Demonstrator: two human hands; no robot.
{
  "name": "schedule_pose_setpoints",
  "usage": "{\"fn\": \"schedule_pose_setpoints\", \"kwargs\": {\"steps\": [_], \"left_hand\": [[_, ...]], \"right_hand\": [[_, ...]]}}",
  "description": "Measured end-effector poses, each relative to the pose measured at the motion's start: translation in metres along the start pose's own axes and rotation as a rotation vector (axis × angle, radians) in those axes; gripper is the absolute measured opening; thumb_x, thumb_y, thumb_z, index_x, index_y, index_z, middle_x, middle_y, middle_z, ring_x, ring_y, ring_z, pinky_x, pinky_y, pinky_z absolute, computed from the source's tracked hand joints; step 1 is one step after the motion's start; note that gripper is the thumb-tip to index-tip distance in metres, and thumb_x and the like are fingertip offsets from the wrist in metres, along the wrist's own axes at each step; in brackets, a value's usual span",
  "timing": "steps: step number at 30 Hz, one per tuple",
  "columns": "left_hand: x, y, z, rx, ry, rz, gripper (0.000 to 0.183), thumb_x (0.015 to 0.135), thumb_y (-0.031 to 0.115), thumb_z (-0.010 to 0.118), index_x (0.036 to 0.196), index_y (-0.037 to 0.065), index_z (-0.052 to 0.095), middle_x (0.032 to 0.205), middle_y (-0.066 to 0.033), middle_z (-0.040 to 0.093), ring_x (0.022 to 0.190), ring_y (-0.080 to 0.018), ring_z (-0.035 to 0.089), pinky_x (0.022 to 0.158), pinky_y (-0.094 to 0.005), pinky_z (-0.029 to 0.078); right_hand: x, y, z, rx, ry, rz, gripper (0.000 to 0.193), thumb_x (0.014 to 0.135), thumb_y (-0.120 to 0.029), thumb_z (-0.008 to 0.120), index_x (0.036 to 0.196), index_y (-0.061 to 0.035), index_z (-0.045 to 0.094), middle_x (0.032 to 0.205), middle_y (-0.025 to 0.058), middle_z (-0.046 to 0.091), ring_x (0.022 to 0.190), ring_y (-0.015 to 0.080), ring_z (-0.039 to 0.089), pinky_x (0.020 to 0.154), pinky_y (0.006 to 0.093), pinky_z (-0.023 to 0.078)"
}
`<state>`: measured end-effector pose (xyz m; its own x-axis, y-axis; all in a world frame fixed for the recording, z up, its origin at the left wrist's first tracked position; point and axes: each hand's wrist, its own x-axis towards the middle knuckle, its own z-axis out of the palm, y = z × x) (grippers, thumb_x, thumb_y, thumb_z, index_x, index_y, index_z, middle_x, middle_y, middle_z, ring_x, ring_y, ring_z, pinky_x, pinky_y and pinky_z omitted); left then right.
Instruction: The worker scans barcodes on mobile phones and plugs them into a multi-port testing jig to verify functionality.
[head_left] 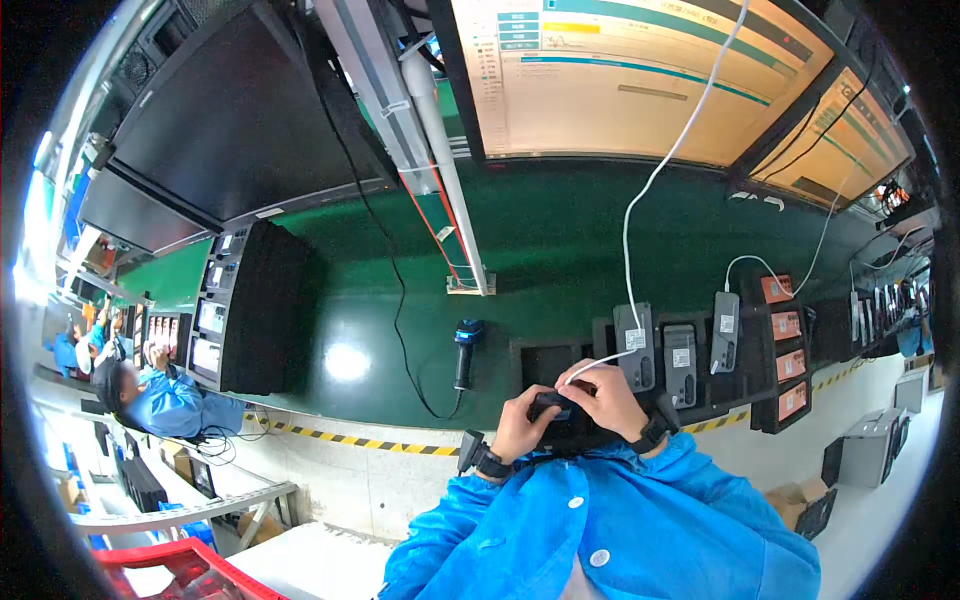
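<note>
My left hand (520, 425) closes around a small dark device (548, 403), mostly hidden by my fingers. My right hand (608, 400) pinches the end of a white cable (601, 361) against that device; the plug itself is covered. Just beyond my right hand, a grey phone-like device (634, 348) with a white label lies in a black foam tray (606, 333). Beside it are another labelled grey device (680, 366) and a third one (725, 335) with a white cable at its top. One tray slot (545, 362) lies near my left hand.
A handheld barcode scanner (465, 352) lies on the green bench (350, 300), its black cord trailing back. A post (450, 200) stands mid-bench, with lit monitors (620, 100) behind. Black racks (265, 310) are at left, orange-faced boxes (790, 362) at right. A person in blue (165, 400) sits far left.
</note>
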<state>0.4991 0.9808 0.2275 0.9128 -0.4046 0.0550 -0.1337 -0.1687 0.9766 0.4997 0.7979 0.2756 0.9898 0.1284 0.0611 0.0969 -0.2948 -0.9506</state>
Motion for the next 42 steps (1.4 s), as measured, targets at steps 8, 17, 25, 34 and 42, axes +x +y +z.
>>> {"fn": "schedule_pose_setpoints", "kwargs": {"steps": [8, 17, 25, 34, 42], "left_hand": [[-0.009, -0.003, -0.001, 0.019, -0.049, -0.075, 0.023, 0.081, 0.010, 0.070, 0.100, 0.002, 0.062, 0.083, -0.0128, 0.067, 0.079, -0.0189, 0.066, 0.072, -0.0325, 0.050], [0.056, -0.037, 0.011, 0.019, 0.365, 0.073, 0.055, 0.079, -0.003, 0.060, 0.132, -0.002, 0.043, 0.131, -0.0155, 0.048, 0.119, -0.0248, 0.050, 0.099, -0.0352, 0.041], [0.027, -0.007, 0.037, -0.111, 0.267, -0.081, 0.044, 0.081, -0.006, 0.057, 0.124, 0.001, 0.050, 0.122, -0.0103, 0.054, 0.104, -0.0187, 0.056, 0.076, -0.0272, 0.051], [0.079, 0.093, 0.071, 0.317, 0.037, 0.253, 0.063, 0.073, 0.010, 0.077, 0.128, 0.004, 0.049, 0.128, -0.0145, 0.051, 0.125, -0.0271, 0.043, 0.098, -0.0396, 0.041], [0.061, 0.075, 0.109, -0.344, -0.305, -0.477, 0.024, 0.090, 0.016, 0.066, 0.103, -0.001, 0.058, 0.093, -0.0051, 0.064, 0.086, -0.0108, 0.059, 0.077, -0.0262, 0.047]], "right_hand": [[-0.014, 0.012, 0.005, -0.180, 0.035, -0.117, 0.018, 0.080, -0.025, 0.070, 0.085, -0.0072, 0.072, 0.091, 0.0105, 0.066, 0.089, 0.0273, 0.063, 0.078, 0.0368, 0.050], [-0.038, 0.046, -0.017, -0.508, 0.743, -0.025, 0.040, 0.074, -0.011, 0.069, 0.111, -0.0069, 0.054, 0.111, 0.0139, 0.057, 0.108, 0.0356, 0.050, 0.094, 0.0447, 0.037], [-0.039, 0.066, -0.031, -0.601, 0.638, 0.296, 0.068, 0.059, -0.012, 0.076, 0.122, -0.0117, 0.049, 0.121, 0.0208, 0.045, 0.117, 0.0398, 0.043, 0.099, 0.0463, 0.036], [-0.074, 0.045, -0.112, 1.031, -0.072, 0.479, 0.049, 0.092, -0.029, 0.053, 0.129, 0.0018, 0.050, 0.113, 0.0142, 0.063, 0.095, 0.0234, 0.065, 0.075, 0.0311, 0.055], [-0.084, 0.067, -0.094, 1.125, 0.242, 0.280, 0.075, 0.096, -0.062, 0.018, 0.137, -0.0035, 0.041, 0.127, 0.0132, 0.055, 0.113, 0.0267, 0.054, 0.096, 0.0411, 0.043]]}}
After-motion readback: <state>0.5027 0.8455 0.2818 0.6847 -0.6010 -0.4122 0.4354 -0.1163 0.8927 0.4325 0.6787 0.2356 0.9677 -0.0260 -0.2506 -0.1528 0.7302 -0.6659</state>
